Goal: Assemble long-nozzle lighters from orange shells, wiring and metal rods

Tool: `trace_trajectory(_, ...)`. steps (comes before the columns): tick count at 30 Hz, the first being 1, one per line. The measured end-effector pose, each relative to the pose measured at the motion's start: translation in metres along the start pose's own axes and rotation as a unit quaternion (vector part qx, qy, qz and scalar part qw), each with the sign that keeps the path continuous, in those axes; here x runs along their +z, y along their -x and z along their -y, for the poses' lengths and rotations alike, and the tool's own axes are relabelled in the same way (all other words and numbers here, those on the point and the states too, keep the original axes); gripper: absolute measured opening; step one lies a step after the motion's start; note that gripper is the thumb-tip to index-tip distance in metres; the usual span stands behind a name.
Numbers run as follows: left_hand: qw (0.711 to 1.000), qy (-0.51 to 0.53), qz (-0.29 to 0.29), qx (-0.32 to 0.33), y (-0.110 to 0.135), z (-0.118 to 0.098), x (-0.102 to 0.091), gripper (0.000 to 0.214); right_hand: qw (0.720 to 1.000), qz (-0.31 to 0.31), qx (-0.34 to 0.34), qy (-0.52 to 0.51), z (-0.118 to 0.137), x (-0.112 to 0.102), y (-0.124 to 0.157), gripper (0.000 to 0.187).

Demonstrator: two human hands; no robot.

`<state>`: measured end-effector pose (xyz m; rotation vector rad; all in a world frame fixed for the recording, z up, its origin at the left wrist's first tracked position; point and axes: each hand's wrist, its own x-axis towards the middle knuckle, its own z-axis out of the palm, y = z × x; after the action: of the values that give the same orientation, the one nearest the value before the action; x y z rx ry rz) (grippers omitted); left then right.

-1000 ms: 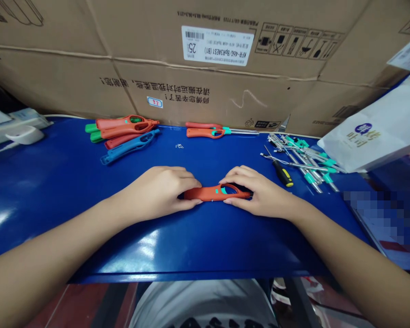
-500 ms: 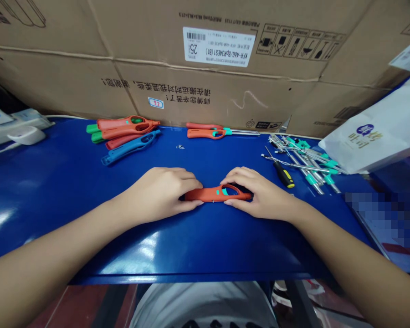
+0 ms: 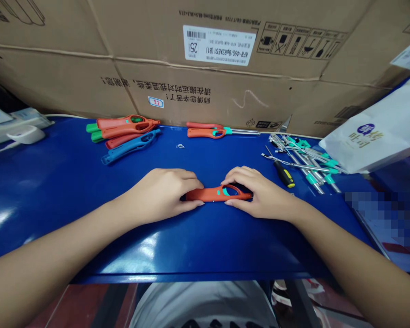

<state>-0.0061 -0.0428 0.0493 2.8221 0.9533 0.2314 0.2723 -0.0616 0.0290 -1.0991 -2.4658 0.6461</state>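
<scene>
An orange-red gas lighter handle [image 3: 210,195] with a teal trigger lies level on the blue table, between my two hands. My left hand [image 3: 171,190] pinches its left end between thumb and fingers. At the ring-shaped end, my right hand [image 3: 259,193] grips it the same way, covering the tip. Beyond my hands lie two more red lighters [image 3: 205,132], with metal rods pointing right. To their left rests a pile of orange, green and blue handle shells [image 3: 128,130]. Right of my right hand lies a black and yellow screwdriver [image 3: 284,174].
Several metal lighter rods [image 3: 309,166] with teal parts and wires lie in a heap at right. Small white pins [image 3: 180,146] sit mid-table. A cardboard box [image 3: 164,73] walls the back; a white paper bag [image 3: 376,127] stands right, and a power strip [image 3: 17,125] left.
Both hands keep their hold on the lighter handle, which has shifted only very slightly to the right. Nothing else has visibly moved.
</scene>
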Motion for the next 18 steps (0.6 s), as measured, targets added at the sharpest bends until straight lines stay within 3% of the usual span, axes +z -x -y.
trace_trajectory(7,0.998,0.035,-0.008,-0.050,0.000,-0.005,0.003,0.016,0.999,-0.011,0.012,-0.038,0.001,0.002,-0.001,0.028)
trace_trajectory(12,0.993,0.057,-0.023,-0.096,0.001,-0.011,0.006,0.015,0.994,-0.032,0.062,-0.079,0.005,0.005,-0.004,0.026)
trace_trajectory(15,0.995,0.010,-0.038,-0.090,0.002,-0.017,0.008,0.014,0.994,-0.038,0.080,-0.064,0.009,0.006,-0.004,0.026)
trace_trajectory(18,0.995,-0.077,-0.044,-0.048,0.002,-0.023,0.011,0.014,0.999,-0.014,0.030,0.008,0.010,0.006,-0.001,0.028)
